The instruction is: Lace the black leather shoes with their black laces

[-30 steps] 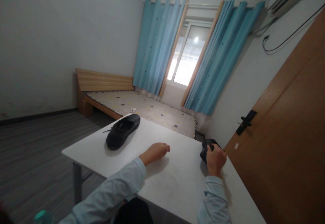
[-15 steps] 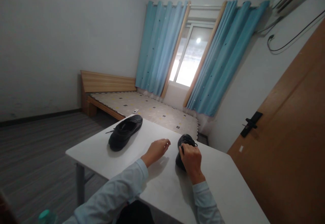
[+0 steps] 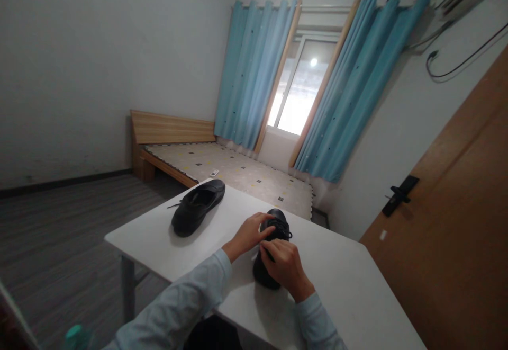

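Note:
A black shoe (image 3: 273, 223) stands on the white table (image 3: 341, 281) right in front of me, toe pointing away. My right hand (image 3: 284, 268) grips its heel end from above. My left hand (image 3: 251, 232) rests on the shoe's left side, fingers curled over its opening near the laces. A second black shoe (image 3: 197, 206) lies at the table's far left, apart from both hands, with a lace end trailing off to its left.
A wooden bed (image 3: 222, 167) with a patterned mattress stands beyond the table under blue curtains (image 3: 254, 74) and a window. A brown door (image 3: 456, 217) with a black handle is on the right. A teal bottle cap (image 3: 73, 334) shows at the lower left.
My right hand has dragged the near shoe from the table's right edge leftward to the middle. My left hand has moved onto the shoe. The far shoe has stayed put.

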The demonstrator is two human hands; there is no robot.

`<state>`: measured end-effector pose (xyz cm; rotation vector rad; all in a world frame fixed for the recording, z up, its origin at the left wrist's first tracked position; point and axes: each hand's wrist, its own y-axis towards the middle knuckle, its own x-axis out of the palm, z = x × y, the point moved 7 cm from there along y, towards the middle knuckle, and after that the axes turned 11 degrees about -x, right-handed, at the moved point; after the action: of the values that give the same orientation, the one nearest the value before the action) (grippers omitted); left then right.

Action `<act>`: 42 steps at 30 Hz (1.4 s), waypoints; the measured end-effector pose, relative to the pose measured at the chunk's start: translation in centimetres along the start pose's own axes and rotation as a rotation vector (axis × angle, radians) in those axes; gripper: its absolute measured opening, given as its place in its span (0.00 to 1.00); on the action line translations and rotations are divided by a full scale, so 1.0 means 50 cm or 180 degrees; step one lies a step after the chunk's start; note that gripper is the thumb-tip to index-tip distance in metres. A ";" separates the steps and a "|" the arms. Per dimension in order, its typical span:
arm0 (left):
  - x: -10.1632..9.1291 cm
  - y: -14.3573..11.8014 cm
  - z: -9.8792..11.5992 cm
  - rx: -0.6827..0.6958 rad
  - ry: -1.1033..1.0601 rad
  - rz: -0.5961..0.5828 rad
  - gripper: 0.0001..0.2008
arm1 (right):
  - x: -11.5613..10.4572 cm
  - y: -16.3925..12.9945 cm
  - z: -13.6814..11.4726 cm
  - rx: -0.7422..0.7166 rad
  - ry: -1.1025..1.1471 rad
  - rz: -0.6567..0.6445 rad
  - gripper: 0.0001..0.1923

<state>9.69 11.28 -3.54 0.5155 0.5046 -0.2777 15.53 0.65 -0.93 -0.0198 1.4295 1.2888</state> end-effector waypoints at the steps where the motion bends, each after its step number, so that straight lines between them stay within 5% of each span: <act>1: 0.001 -0.001 0.004 0.0070 -0.0034 -0.0079 0.16 | -0.004 0.001 -0.004 -0.0001 0.0179 0.0060 0.10; 5: 0.001 -0.004 0.014 0.0185 -0.0179 -0.0285 0.15 | -0.032 -0.002 0.002 0.0105 0.0660 0.0494 0.11; 10: -0.001 -0.005 0.015 0.0131 -0.0250 -0.0353 0.16 | -0.064 -0.035 0.085 0.1116 0.0368 0.1087 0.10; 17: 0.001 -0.003 0.015 0.0115 -0.0140 -0.0399 0.16 | -0.060 -0.065 0.149 0.1810 -0.0064 0.0927 0.09; 25: -0.001 -0.005 0.010 0.0153 -0.0195 -0.0339 0.15 | -0.003 -0.050 0.139 0.1408 0.0085 0.0080 0.09; 42: 0.001 -0.001 -0.007 0.0139 -0.0432 -0.0186 0.15 | 0.021 -0.062 0.155 0.1583 0.1166 0.0595 0.10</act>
<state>9.60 11.43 -3.84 0.5212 0.3827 -0.3775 22.47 5.36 -1.71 0.2262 2.0796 1.0786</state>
